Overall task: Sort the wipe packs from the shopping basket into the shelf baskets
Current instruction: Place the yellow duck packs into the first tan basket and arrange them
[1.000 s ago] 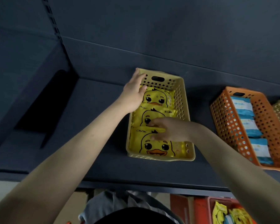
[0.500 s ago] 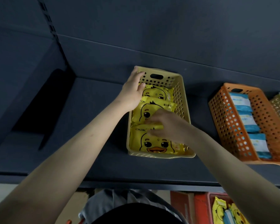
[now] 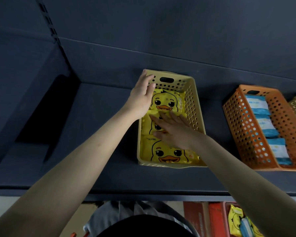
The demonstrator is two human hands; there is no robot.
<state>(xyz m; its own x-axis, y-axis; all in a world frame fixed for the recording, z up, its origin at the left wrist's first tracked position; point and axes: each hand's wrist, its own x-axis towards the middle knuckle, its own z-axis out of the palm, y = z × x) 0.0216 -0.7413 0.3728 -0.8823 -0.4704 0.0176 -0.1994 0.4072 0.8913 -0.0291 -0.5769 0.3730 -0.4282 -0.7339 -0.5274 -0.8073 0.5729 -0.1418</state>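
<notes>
**Seating duck packs in the yellow basket**

I am pressing my right hand (image 3: 174, 132), fingers flat and spread, on the middle of three duck packs (image 3: 166, 103) lying in the yellow basket (image 3: 197, 106) on the shelf (image 3: 101, 134). My left hand (image 3: 142, 98), fingers straight, is steadying its far corner. I am judging the packs light, soft and slick, best pinched at an edge.
</notes>
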